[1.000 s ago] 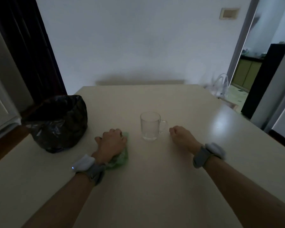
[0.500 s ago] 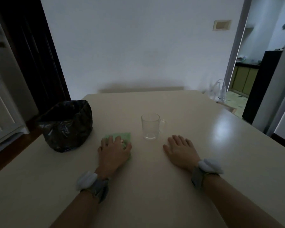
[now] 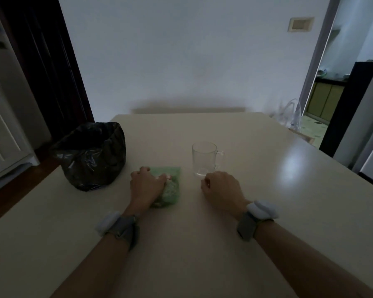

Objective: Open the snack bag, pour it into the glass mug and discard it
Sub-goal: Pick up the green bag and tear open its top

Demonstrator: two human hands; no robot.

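Observation:
A green snack bag (image 3: pixel 170 188) lies flat on the cream table (image 3: pixel 202 244), just left of centre. My left hand (image 3: pixel 145 187) rests on its left half with fingers curled over it, gripping it. An empty clear glass mug (image 3: pixel 204 159) stands upright behind and to the right of the bag, its handle pointing right. My right hand (image 3: pixel 221 190) sits on the table right in front of the mug, fingers curled into a loose fist, holding nothing. A bin lined with a black plastic bag (image 3: pixel 92 154) stands at the table's left edge, its mouth open.
The table's left edge runs close beside the black bin bag, with dark floor below. A white wall stands behind the table's far edge. A doorway to another room opens at the right, with clear plastic bags (image 3: pixel 291 115) near it.
Both hands lay flat half a second ago; now the left hand's fingers have curled onto the snack bag and the right hand has closed into a fist. The view has shifted slightly.

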